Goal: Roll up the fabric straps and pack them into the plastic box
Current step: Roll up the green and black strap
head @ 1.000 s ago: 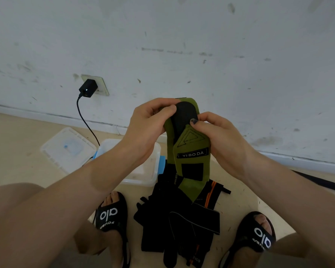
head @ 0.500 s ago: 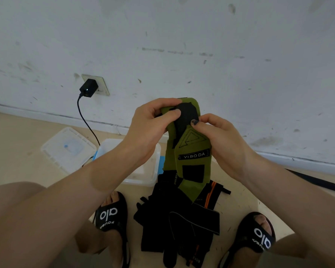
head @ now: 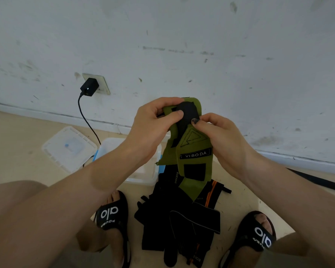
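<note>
Wall (head: 201,35), white and scuffed, fills the upper half of the view, meeting the beige floor (head: 17,144) at a low skirting. On that floor, between the person's two sandalled feet, lies a heap of black straps (head: 182,225), some edged in orange. Just beyond the heap, toward the wall, stands the plastic box (head: 143,176), clear and uncovered, partly hidden behind the left forearm; its lid (head: 70,147) lies flat on the floor just to its left. A black charger (head: 89,87) sits in a wall socket, and its cable (head: 85,118) runs down toward the box.

Held up above the heap is the green strap (head: 195,149), marked YIBODA, its lower end hanging down to the black pile. The left hand (head: 153,124) pinches the strap's upper left edge, thumb on the front and fingers curled behind, so its grip is closed on the fabric. The right hand (head: 222,138) closes its grip on the right edge, thumb pressed near the black patch at the top. The strap's top is bent over between the two hands.
</note>
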### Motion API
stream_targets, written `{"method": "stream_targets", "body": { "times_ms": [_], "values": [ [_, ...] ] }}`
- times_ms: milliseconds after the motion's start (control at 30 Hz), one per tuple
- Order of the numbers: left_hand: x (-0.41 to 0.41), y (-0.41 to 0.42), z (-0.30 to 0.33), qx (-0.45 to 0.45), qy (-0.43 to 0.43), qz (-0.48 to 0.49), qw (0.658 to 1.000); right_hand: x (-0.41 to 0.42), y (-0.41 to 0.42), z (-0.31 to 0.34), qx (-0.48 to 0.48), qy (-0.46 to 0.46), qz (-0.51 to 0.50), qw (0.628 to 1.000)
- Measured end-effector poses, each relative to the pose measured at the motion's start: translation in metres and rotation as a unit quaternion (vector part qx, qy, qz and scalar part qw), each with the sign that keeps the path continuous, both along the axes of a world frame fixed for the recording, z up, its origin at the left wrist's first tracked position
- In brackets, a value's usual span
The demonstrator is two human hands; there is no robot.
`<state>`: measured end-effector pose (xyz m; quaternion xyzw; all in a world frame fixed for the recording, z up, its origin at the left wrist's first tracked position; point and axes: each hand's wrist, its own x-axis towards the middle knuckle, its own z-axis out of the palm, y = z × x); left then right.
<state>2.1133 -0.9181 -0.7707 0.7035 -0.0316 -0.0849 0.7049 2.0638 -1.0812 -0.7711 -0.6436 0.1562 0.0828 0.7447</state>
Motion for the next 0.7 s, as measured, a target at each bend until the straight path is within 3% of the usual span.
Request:
{"method": "stream_targets", "body": {
  "times_ms": [233,433,700],
  "values": [
    [0.005,0.003,0.003,-0.015,0.011,0.018,1.0,0.001,0.001,-0.004,-0.074,-0.015,0.017,0.997],
    [0.009,0.006,0.009,-0.029,0.012,0.029,0.999,-0.001,0.005,-0.005,-0.201,-0.061,0.018,0.978],
    [0.013,0.01,0.015,-0.033,0.024,0.045,0.998,0.001,0.0,-0.014,-0.229,-0.072,0.024,0.971]
  ]
}}
